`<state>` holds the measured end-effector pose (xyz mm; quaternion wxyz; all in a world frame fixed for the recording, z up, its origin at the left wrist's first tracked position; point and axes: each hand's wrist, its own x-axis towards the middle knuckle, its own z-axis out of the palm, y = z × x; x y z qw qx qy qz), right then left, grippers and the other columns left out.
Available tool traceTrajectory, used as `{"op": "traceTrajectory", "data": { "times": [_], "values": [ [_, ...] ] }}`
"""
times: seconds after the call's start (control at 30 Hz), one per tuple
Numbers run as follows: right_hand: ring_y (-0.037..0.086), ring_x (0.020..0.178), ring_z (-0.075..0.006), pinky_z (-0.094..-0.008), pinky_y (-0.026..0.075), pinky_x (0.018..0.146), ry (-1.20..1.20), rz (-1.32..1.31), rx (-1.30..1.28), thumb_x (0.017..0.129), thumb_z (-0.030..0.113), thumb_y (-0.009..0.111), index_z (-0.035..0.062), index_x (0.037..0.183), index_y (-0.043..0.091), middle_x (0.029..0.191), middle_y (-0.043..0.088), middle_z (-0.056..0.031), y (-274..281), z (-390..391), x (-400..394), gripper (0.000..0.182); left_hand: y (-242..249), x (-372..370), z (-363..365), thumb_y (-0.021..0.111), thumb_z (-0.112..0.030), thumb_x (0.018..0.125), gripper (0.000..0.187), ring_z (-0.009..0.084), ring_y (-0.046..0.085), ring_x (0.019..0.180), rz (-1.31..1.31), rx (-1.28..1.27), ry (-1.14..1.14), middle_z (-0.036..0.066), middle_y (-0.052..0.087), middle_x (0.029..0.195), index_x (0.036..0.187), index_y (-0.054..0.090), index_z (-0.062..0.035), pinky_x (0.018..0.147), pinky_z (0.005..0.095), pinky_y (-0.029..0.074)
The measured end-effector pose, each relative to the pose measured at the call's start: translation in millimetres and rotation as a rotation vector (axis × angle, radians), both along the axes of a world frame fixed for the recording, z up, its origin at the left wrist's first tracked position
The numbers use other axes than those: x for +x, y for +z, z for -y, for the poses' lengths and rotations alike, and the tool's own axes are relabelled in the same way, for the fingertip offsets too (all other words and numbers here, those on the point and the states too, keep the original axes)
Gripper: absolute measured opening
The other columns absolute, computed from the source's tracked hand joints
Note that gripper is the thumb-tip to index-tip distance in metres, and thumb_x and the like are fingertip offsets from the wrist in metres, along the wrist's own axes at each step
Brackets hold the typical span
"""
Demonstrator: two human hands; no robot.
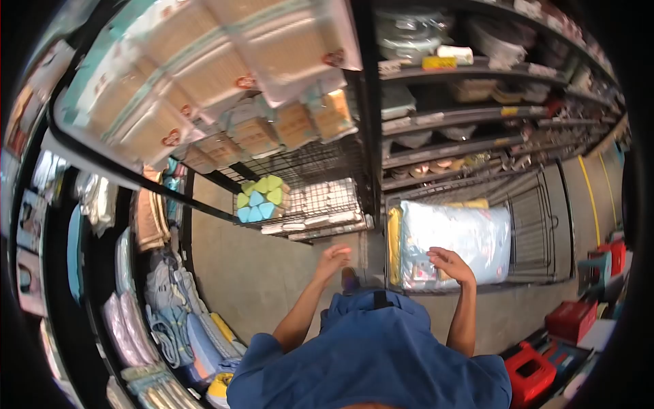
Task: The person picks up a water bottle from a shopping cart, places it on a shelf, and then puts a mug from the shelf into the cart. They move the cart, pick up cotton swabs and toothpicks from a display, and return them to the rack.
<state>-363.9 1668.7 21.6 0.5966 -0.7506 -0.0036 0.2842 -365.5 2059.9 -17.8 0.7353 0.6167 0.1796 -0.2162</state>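
Observation:
My left hand [334,260] is raised in front of me over the floor, fingers curled; whether it holds anything is too small to tell. Over the near edge of a black wire cart [543,235], my right hand [447,263] is held with its fingers apart, at a pale blue plastic-wrapped package [470,235]. Whether it touches the package I cannot tell. A yellow item [394,245] stands at the cart's left side, next to the package.
Ahead, a wire rack [300,211] holds green and blue triangular packs [261,198] below hanging packets [211,61]. Shelves of dishes [463,119] rise at the right. Folded textiles [170,334] line the left. Red stools [530,373] lie at the lower right.

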Motion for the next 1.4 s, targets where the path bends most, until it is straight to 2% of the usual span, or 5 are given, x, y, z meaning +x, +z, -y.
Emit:
{"op": "traceTrajectory", "data": {
  "times": [0.27,0.43,0.53,0.73,1.4],
  "values": [
    [0.054,0.116,-0.0212,-0.0322,0.042,0.097,0.643,0.483,0.135,0.091,0.018,0.059,0.0003,0.136,0.039,0.127,0.055,-0.0145,154.0,-166.1,110.9,0.053,146.3,69.4,-28.5,0.052,-0.002,0.088,0.045,0.0175,0.056,0.103,0.769,0.211,0.434,0.015,0.056,0.122,0.131,0.043,0.0041,0.090,0.0285,0.046],
    [0.045,0.126,-0.0274,-0.0358,0.038,0.102,0.425,0.654,0.331,0.091,0.018,0.058,-0.0028,0.140,0.030,0.139,0.042,-0.0204,185.4,-275.1,141.1,0.060,194.8,107.1,-54.3,0.049,0.001,0.086,0.056,0.0220,0.045,0.119,0.976,0.299,0.559,0.018,0.041,0.137,0.139,0.031,0.0021,0.098,0.0327,0.040],
    [0.043,0.127,-0.0324,-0.0373,0.037,0.103,0.327,0.835,0.252,0.092,0.027,0.056,-0.0057,0.139,0.028,0.139,0.040,-0.0258,184.3,-327.1,153.4,0.064,205.1,126.9,-77.4,0.049,-0.006,0.087,0.067,0.0266,0.032,0.131,0.961,0.366,0.578,0.020,0.028,0.146,0.145,0.016,0.0016,0.106,0.0365,0.031],
    [0.036,0.127,-0.0463,-0.0422,0.029,0.107,-0.083,0.888,0.017,0.094,0.039,0.044,-0.0207,0.131,0.027,0.133,0.035,-0.0399,188.8,-382.1,167.2,0.072,200.6,155.7,-104.5,0.047,-0.023,0.088,0.069,0.0353,0.029,0.134,0.944,0.485,0.508,0.028,0.025,0.146,0.142,0.019,0.0093,0.109,0.0380,0.023],
    [0.022,0.137,-0.0415,-0.0389,0.020,0.112,0.007,0.880,0.126,0.097,0.034,0.034,-0.0156,0.139,0.015,0.145,0.020,-0.0339,205.7,-375.2,119.3,0.068,227.4,92.8,-76.4,0.045,-0.021,0.089,0.065,0.0377,0.026,0.133,0.965,0.553,0.514,0.028,0.026,0.144,0.140,0.020,0.0117,0.110,0.0407,0.020]
  ]
}}
